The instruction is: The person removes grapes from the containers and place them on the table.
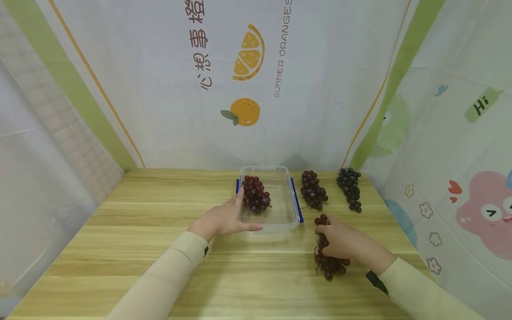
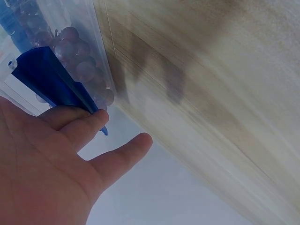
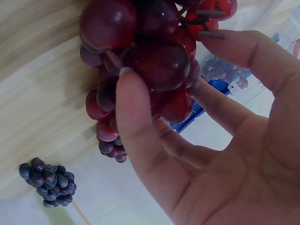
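Note:
A bunch of red grapes [image 1: 330, 263] is in my right hand [image 1: 340, 240]; thumb and fingers curl round it close over the table. In the right wrist view the grapes [image 3: 161, 65] fill the space between thumb and fingertips. My left hand [image 1: 224, 218] touches the near left corner of a clear plastic container [image 1: 276, 227], its fingers extended along the side. In the left wrist view its fingertips lie against a blue side latch [image 2: 54, 79] that hangs folded out. Inside the container's left half lies another bunch of red grapes [image 1: 256, 194].
Right of the container lies a dark red grape bunch [image 1: 314, 190], with a black grape bunch [image 1: 349, 186] farther right. A second blue latch [image 1: 297, 200] sticks out on the container's right side. Printed cloth [image 1: 168, 111] hangs behind the wooden table [image 1: 160, 195] and along both sides.

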The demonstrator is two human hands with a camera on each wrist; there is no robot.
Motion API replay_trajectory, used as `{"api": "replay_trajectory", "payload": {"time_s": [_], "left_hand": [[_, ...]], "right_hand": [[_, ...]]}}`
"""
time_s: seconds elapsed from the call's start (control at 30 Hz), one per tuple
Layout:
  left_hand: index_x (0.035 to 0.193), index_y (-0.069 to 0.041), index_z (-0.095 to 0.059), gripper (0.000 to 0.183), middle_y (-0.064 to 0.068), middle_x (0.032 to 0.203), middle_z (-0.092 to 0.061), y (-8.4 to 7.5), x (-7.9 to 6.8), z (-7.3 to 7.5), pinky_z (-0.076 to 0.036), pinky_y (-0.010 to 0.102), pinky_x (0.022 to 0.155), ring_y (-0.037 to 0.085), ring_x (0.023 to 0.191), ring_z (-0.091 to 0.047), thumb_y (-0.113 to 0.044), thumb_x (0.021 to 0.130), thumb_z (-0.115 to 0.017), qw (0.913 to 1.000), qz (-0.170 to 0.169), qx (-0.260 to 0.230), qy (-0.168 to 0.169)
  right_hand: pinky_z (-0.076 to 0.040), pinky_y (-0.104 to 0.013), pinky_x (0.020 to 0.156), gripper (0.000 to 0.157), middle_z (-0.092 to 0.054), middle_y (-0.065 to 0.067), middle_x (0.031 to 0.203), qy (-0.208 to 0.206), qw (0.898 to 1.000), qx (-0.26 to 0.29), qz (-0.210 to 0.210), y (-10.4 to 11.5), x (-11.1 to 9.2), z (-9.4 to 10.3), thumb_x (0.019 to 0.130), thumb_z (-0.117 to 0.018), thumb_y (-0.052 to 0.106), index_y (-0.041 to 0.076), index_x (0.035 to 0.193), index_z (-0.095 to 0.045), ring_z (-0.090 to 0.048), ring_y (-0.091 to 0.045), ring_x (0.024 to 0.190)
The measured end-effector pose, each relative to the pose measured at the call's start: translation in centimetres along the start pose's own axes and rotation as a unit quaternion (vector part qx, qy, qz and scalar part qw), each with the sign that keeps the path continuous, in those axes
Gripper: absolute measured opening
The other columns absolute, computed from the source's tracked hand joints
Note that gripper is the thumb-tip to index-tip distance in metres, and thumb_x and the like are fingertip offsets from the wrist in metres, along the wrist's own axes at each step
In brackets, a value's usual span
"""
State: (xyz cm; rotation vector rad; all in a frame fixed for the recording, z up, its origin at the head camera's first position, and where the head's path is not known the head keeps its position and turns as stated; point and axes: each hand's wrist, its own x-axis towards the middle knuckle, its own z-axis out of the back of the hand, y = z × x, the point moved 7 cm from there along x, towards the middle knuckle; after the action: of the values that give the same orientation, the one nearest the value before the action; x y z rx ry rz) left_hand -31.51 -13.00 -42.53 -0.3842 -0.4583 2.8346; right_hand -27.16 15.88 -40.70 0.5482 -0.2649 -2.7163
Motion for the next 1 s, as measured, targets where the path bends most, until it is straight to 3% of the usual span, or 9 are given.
{"api": "replay_trajectory", "payload": {"time_s": [0.1, 0.33, 0.63, 1.0], "left_hand": [[0.156, -0.02, 0.017, 0.14, 0.009, 0.165, -0.013, 0.0, 0.0, 0.0, -0.04, 0.049, 0.111, 0.029, 0.148, -0.03, -0.102, 0.057, -0.038, 1.0, 0.0, 0.001, 0.0], [0.156, -0.017, 0.018, 0.142, 0.012, 0.165, -0.012, -0.2, 0.1, 0.1, -0.037, 0.048, 0.115, 0.03, 0.149, -0.028, -0.102, 0.057, -0.037, 0.9999, -0.001, 0.011, 0.001], [0.156, -0.017, 0.017, 0.141, 0.013, 0.164, -0.013, -0.3, -0.1, 0.3, -0.037, 0.048, 0.115, 0.031, 0.148, -0.029, -0.101, 0.058, -0.038, 0.9999, -0.002, 0.011, 0.0], [0.157, -0.018, 0.016, 0.142, 0.012, 0.165, -0.013, -0.1, 0.0, 0.1, -0.036, 0.048, 0.115, 0.03, 0.149, -0.027, -0.102, 0.056, -0.038, 0.9999, -0.002, 0.008, -0.006]], "right_hand": [[-0.048, -0.037, 0.067, 0.054, -0.021, -0.036, 0.154, 0.004, 1.0, 0.006, -0.005, -0.1, 0.0, 0.0, 0.086, -0.072, 0.017, 0.009, 0.137, -0.056, -0.063, -0.019, 0.084], [-0.049, -0.038, 0.068, 0.051, -0.027, -0.039, 0.15, -0.011, 1.0, -0.018, -0.001, 0.0, 0.1, 0.1, 0.086, -0.071, 0.02, 0.01, 0.135, -0.059, -0.065, -0.033, 0.102], [-0.051, -0.038, 0.068, 0.046, -0.048, -0.028, 0.131, -0.033, 0.999, -0.037, 0.016, 0.6, -0.1, 0.9, 0.087, -0.069, 0.021, 0.009, 0.13, -0.063, -0.059, -0.021, 0.086], [-0.05, -0.036, 0.066, 0.053, -0.049, -0.025, 0.128, -0.024, 0.999, -0.028, 0.015, 0.6, -0.1, 1.8, 0.082, -0.074, 0.017, 0.006, 0.132, -0.06, -0.057, -0.021, 0.086]]}}
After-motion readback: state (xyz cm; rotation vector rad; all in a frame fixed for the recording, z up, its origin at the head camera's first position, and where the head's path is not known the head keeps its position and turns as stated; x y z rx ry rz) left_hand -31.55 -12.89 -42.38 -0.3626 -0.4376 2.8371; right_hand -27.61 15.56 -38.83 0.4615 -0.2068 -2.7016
